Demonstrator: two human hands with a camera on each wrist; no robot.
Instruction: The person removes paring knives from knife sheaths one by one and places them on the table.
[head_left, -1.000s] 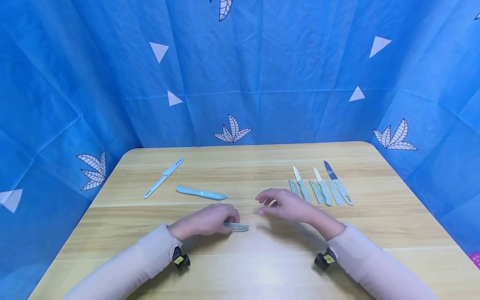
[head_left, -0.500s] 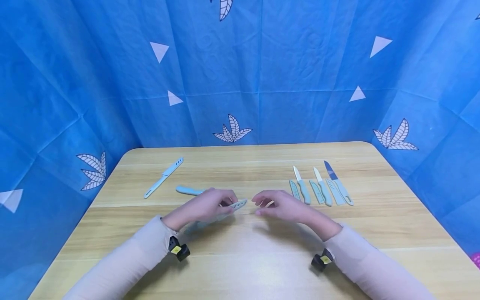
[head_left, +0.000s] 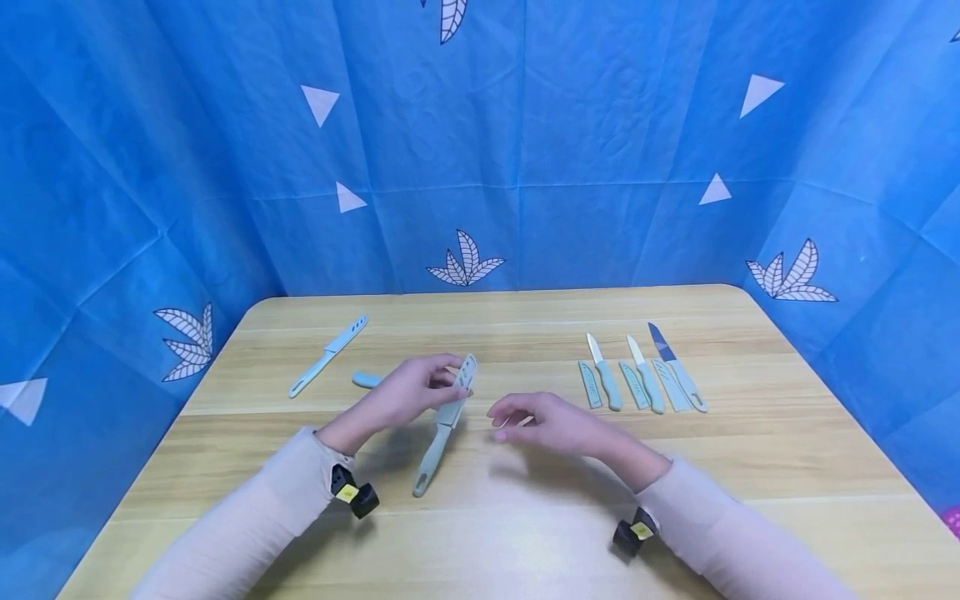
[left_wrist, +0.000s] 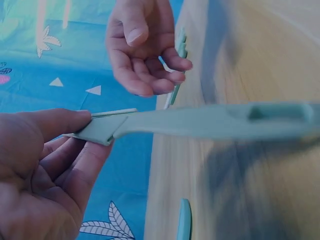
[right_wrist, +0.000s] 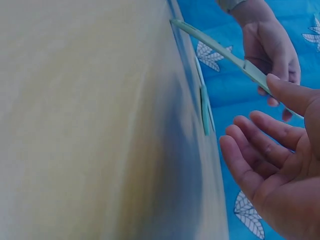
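From above the left hand (head_left: 408, 392) and right hand (head_left: 551, 423), my head view faces forward-down; close wrist views look across, sharing both.

Wood-grain counter (head_left: 517, 542), glossy low ctr.
Sheathed knife (head_left: 432, 457): matt plastic; bare blade (head_left: 661, 341), mid-R: shiny metal; backdrop (head_left: 570, 125): creased cloth.

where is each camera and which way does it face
Head: on the person's head, facing forward and down at table and curtain; left hand, right hand and sleeves show.
Left wrist: on that wrist, facing the sheathed knife in the left hand; right hand beyond.
Right wrist: on that wrist, looking across the right hand toward the left hand.
Shared: both wrist views show the sheathed knife and hands.
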